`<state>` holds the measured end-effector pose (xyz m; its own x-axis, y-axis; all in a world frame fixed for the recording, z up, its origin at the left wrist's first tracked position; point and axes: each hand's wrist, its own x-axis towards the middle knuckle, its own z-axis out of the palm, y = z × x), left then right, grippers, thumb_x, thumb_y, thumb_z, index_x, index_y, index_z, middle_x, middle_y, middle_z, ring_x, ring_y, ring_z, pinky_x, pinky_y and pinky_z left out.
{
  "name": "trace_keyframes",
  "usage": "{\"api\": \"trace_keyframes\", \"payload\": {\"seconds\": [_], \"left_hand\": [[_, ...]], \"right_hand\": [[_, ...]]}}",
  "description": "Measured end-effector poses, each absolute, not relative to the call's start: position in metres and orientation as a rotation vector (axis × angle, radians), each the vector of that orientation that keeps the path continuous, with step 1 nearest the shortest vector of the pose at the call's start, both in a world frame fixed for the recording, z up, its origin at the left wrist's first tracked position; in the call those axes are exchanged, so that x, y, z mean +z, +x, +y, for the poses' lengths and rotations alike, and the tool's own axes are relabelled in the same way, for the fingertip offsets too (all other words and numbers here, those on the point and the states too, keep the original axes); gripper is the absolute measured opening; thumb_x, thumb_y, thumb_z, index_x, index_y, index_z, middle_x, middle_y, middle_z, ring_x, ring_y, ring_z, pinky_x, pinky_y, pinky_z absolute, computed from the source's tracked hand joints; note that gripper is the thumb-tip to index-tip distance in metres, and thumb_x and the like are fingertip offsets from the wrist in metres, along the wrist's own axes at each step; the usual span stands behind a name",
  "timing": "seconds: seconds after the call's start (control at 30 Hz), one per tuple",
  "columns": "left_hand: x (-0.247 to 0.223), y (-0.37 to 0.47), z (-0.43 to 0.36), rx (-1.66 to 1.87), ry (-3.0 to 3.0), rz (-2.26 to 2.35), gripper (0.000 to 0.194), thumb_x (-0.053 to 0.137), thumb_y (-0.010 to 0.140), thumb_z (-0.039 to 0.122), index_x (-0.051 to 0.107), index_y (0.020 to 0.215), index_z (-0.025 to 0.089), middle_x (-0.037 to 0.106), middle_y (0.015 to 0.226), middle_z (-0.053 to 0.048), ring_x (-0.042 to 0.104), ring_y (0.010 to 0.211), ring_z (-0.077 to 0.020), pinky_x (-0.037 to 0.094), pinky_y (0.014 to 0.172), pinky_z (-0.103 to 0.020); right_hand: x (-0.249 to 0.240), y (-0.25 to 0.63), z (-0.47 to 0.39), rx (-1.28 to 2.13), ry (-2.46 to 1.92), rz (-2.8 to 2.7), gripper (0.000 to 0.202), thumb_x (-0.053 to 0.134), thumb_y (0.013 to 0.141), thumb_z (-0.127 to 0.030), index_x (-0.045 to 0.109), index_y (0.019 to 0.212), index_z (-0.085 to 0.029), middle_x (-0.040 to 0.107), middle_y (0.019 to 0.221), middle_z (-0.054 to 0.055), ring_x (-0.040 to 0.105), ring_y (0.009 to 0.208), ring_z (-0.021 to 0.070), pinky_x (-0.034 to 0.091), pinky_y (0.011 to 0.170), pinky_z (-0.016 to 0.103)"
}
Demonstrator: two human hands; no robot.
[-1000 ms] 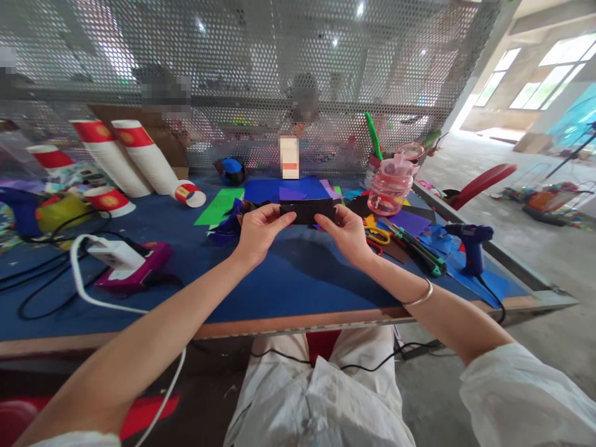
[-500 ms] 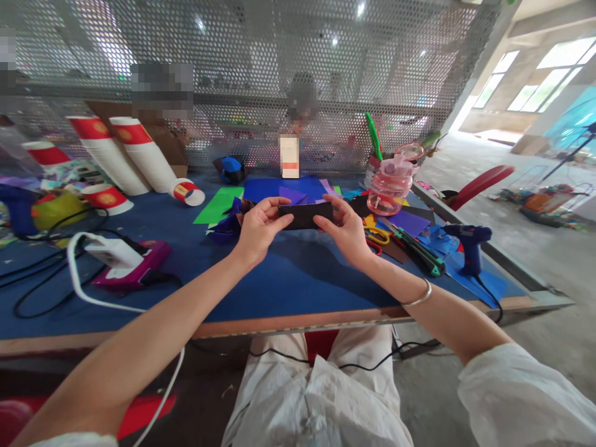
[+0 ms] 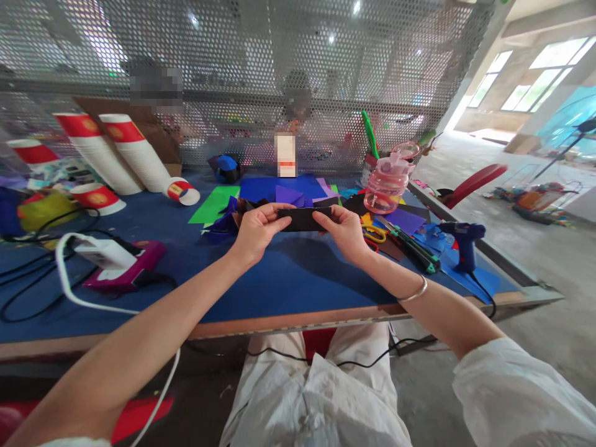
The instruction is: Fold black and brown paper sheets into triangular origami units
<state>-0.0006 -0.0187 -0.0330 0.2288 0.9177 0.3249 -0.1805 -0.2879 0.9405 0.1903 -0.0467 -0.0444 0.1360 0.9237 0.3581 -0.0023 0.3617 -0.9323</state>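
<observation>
A strip of black paper (image 3: 304, 220) is held level above the blue table, long side across. My left hand (image 3: 259, 231) pinches its left end, thumb on the near face. At the other end, my right hand (image 3: 345, 232) grips it the same way. Behind the strip lie purple paper (image 3: 289, 195) and a dark blue sheet (image 3: 258, 186). Crumpled dark purple and black paper (image 3: 222, 222) sits just left of my left hand. Yellow-handled scissors (image 3: 375, 233) and a green-and-black utility knife (image 3: 414, 247) rest to the right of my right hand.
Stacked paper cups (image 3: 135, 155) lean at the back left, near a purple power strip (image 3: 125, 267) with cables. A pink bottle (image 3: 386, 184) and a blue glue gun (image 3: 465, 242) stand on the right. A perforated metal screen (image 3: 242, 81) closes off the back.
Both hands still hold the black strip, now slightly lower, and the fingers have drawn in behind it. The whole view has shifted a little.
</observation>
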Motion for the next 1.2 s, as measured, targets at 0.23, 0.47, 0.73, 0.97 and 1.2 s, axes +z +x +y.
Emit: {"api": "trace_keyframes", "payload": {"seconds": [0.23,0.47,0.73,0.97,1.2], "left_hand": [[-0.0333,-0.0008,-0.0187,1.281,1.443,0.755,0.041,0.089,0.06,0.034,0.079,0.096,0.017,0.08,0.085,-0.005,0.073,0.085,-0.0223,0.058,0.09,-0.038],[-0.0319,-0.0004,-0.0201,1.27,1.434,0.748,0.039,0.089,0.06,0.033,0.079,0.095,0.017,0.079,0.086,-0.004,0.071,0.082,-0.0197,0.056,0.088,-0.035],[-0.0296,0.0004,-0.0225,1.225,1.411,0.749,0.041,0.09,0.058,0.032,0.076,0.093,0.018,0.076,0.083,-0.001,0.067,0.077,-0.0149,0.053,0.079,-0.029],[-0.0264,0.0019,-0.0251,1.081,1.395,0.764,0.043,0.095,0.05,0.033,0.075,0.086,0.017,0.074,0.079,-0.001,0.067,0.072,-0.0156,0.054,0.074,-0.03],[-0.0281,0.0009,-0.023,1.118,1.365,0.798,0.039,0.096,0.049,0.033,0.073,0.076,0.017,0.072,0.071,0.001,0.066,0.065,-0.0138,0.054,0.072,-0.029]], "right_hand": [[-0.0448,0.1911,-0.0465,0.833,-1.002,-1.263,0.05,0.079,0.069,-0.062,0.05,0.063,-0.021,0.049,0.059,-0.005,0.046,0.055,0.0089,0.046,0.05,0.024],[-0.0448,0.1922,-0.0442,0.81,-1.022,-1.279,0.053,0.078,0.067,-0.065,0.049,0.062,-0.022,0.05,0.058,-0.005,0.047,0.055,0.0096,0.045,0.05,0.024],[-0.0447,0.1917,-0.0451,0.781,-1.026,-1.309,0.054,0.075,0.069,-0.068,0.048,0.063,-0.022,0.048,0.057,-0.005,0.045,0.054,0.0092,0.04,0.049,0.023],[-0.0455,0.1894,-0.0496,0.77,-1.021,-1.357,0.055,0.073,0.071,-0.068,0.046,0.062,-0.022,0.048,0.057,-0.005,0.043,0.054,0.0087,0.035,0.048,0.024],[-0.0452,0.1882,-0.0512,0.74,-1.022,-1.386,0.055,0.071,0.074,-0.07,0.045,0.063,-0.023,0.047,0.057,-0.004,0.043,0.055,0.0099,0.034,0.049,0.025]]}}
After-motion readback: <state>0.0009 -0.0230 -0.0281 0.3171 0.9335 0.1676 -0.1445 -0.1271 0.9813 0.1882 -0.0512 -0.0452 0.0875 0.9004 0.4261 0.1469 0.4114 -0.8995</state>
